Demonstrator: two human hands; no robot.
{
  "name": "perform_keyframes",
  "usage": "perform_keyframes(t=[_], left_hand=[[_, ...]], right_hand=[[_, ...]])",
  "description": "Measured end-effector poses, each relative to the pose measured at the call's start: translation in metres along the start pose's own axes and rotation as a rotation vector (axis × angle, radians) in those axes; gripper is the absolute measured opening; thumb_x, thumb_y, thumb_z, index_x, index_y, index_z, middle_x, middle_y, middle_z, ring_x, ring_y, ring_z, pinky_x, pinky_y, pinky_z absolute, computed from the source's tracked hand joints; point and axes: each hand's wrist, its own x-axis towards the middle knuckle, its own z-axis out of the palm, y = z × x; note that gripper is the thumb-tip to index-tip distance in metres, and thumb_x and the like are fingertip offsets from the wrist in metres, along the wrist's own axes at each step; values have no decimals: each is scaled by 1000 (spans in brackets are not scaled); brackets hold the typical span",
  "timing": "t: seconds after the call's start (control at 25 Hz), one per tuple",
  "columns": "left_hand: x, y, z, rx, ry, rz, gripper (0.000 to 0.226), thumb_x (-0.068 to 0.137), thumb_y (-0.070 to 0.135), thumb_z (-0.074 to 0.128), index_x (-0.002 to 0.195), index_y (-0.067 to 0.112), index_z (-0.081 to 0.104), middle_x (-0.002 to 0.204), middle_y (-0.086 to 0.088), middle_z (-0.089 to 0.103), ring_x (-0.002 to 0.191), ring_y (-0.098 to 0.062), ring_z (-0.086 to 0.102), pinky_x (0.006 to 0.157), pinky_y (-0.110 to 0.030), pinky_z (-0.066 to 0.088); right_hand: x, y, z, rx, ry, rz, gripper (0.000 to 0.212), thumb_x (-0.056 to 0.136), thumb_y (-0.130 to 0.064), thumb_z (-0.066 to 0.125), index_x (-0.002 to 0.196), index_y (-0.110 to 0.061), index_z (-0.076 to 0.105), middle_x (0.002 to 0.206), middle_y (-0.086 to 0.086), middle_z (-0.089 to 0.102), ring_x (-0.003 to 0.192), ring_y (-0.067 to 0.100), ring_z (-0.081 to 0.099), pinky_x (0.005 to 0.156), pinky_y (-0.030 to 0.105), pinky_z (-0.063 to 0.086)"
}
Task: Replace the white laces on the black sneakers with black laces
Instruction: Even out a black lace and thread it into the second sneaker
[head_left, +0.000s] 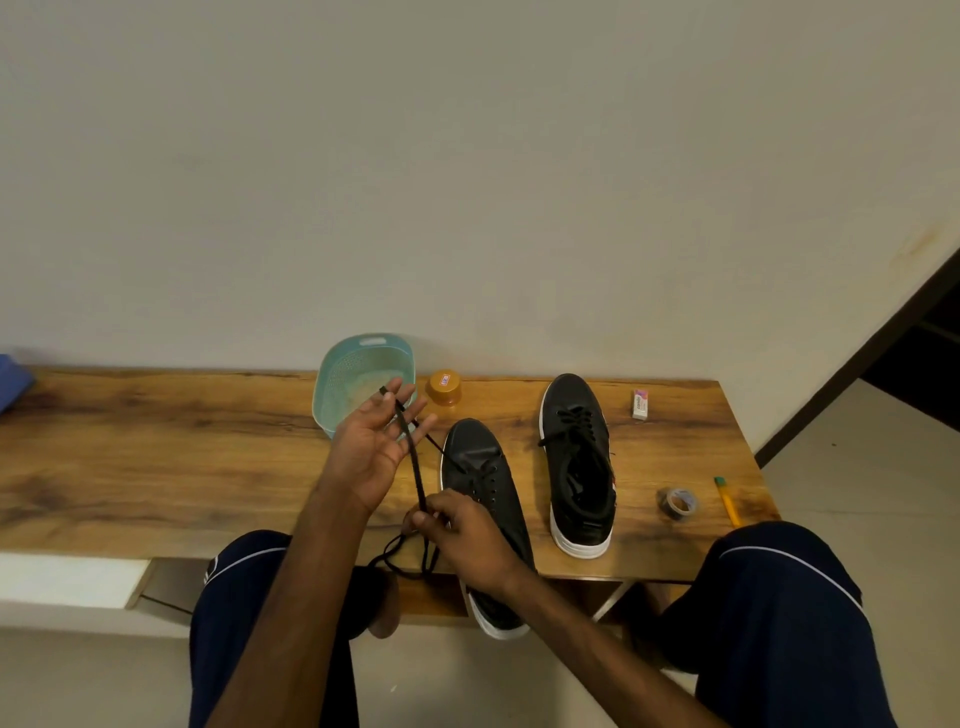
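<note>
Left grip (371, 447) splayed; right grip (462, 535) in pinch.

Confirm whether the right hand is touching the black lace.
Touching. The head view shows the right hand pinching the black lace between thumb and fingertips.
</note>
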Motion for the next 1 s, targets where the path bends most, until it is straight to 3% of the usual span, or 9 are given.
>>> perform_keyframes(t=[0.08, 0.2, 0.24, 0.36, 0.48, 0.56, 0.64, 0.84, 1.0], left_hand=[[3, 4, -9, 413, 196, 136, 20, 102, 19, 50, 112, 9, 63, 113, -8, 66, 109, -31, 64, 71, -39, 57], [0, -4, -23, 1662, 473, 405, 30, 97, 30, 58, 115, 7, 60, 115, -13, 60, 106, -33, 59, 69, -40, 47], [-3, -9, -22, 1807, 484, 474, 36, 95, 29, 60, 122, 7, 55, 121, -15, 56, 109, -32, 55, 71, -43, 48], [-8, -25, -9, 1604, -34, 556, 46, 99, 26, 55, 142, 15, 43, 133, -5, 52, 115, -22, 52, 85, -40, 50], [-13, -31, -3, 1506, -385, 381, 33, 102, 42, 42, 105, 21, 67, 88, 4, 68, 80, -12, 62, 70, -30, 46], [-12, -28, -5, 1536, -340, 386, 43, 100, 48, 43, 77, 19, 66, 62, 6, 59, 60, -8, 56, 60, -30, 42], [-10, -19, -9, 1563, -193, 465, 45, 100, 45, 46, 67, 19, 62, 57, 6, 55, 55, -9, 52, 57, -30, 40], [-7, 7, -31, 1821, 558, 482, 55, 103, 49, 35, 85, 9, 69, 70, -6, 60, 61, -23, 52, 54, -29, 34], [-6, 14, -43, 1829, 716, 327, 47, 103, 43, 41, 99, 6, 70, 88, -14, 68, 77, -32, 63, 61, -33, 42]], right_hand=[[1, -3, -8, 88, 22, 31, 23, 104, -19, 49, 101, -9, 69, 86, 1, 70, 85, 11, 66, 82, 27, 51], [6, -6, -26, 143, 150, 47, 21, 105, -19, 48, 102, -10, 66, 66, -2, 62, 64, 8, 59, 68, 27, 48], [9, -6, -31, 116, 177, 38, 20, 104, -19, 49, 102, -11, 67, 64, -3, 59, 61, 6, 55, 64, 26, 46], [15, -10, -39, 38, 163, -7, 20, 103, -20, 51, 95, -15, 69, 65, -6, 57, 58, 3, 51, 58, 21, 40], [15, -13, -43, 37, 133, 6, 22, 104, -20, 49, 95, -14, 68, 69, -5, 61, 60, 2, 52, 57, 19, 40], [14, -13, -51, 67, 127, 21, 25, 104, -23, 49, 95, -12, 69, 68, -7, 61, 59, 4, 52, 56, 21, 40], [13, -14, -62, 136, 107, 55, 30, 104, -28, 49, 94, -8, 69, 62, -10, 58, 59, 7, 52, 57, 26, 41], [12, -5, -98, 176, 138, 98, 21, 101, -26, 56, 100, -13, 72, 73, -2, 62, 65, 3, 55, 61, 20, 47], [12, 5, -115, 174, 179, 96, 15, 100, -19, 59, 101, -16, 73, 70, -9, 63, 65, 2, 56, 61, 21, 46]])
